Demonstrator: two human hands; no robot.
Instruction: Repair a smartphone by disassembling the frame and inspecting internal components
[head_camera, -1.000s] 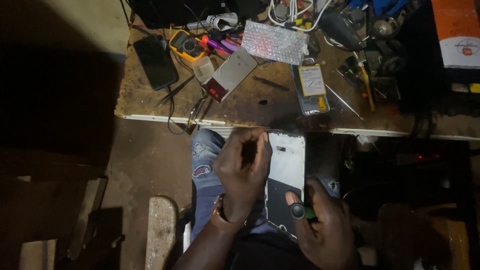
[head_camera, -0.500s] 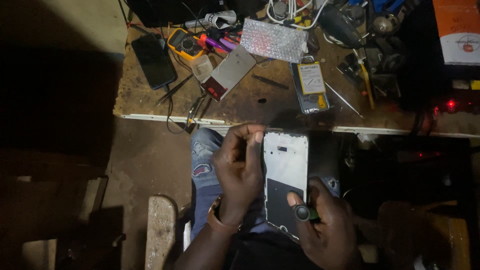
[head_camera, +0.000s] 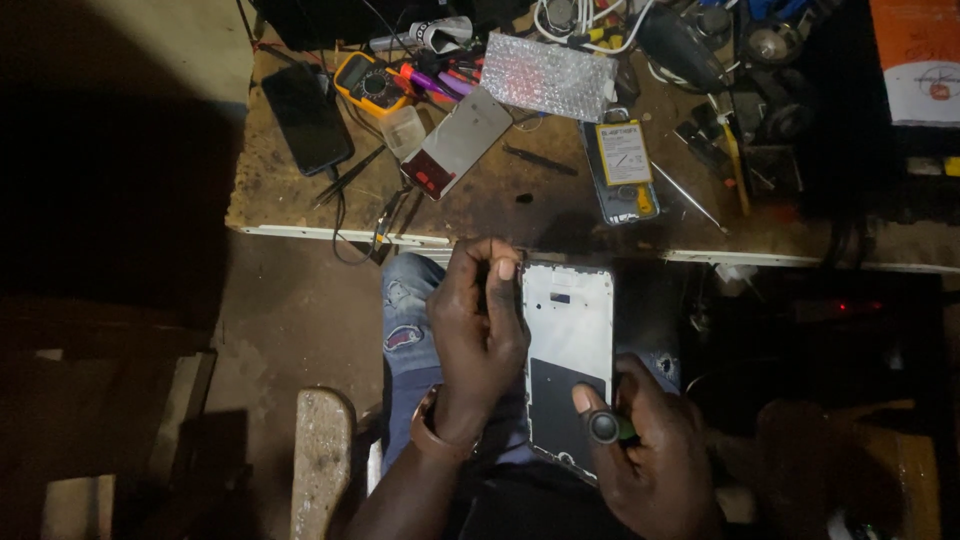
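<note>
— Since a second ago the left hand (head_camera: 478, 335) has slid off the top of the phone frame (head_camera: 568, 365) to its left edge, so the white inner face shows now.

— How are the fingers set?

— Curled and pressed together along that left edge, one fingertip up near the top corner. That hand grips the frame from the side.

— And the other hand?

— His right hand (head_camera: 648, 462) is at the lower right corner, thumb laid on the dark lower part of the frame. It also pinches a small tool with a round black cap (head_camera: 604, 427) against the frame; I cannot tell what kind of tool.

— Where is the frame?

— Over his lap, above the jeans (head_camera: 410, 320), just below the near edge of the workbench (head_camera: 500, 205). It lies flat, long side running away from him.

— What's on the bench?

— A yellow meter (head_camera: 370, 84), a dark phone (head_camera: 308, 118) lying flat, a silver back cover (head_camera: 458, 142), a sheet of bubble wrap (head_camera: 548, 76), a battery (head_camera: 622, 170) and tweezers (head_camera: 350, 176).
</note>
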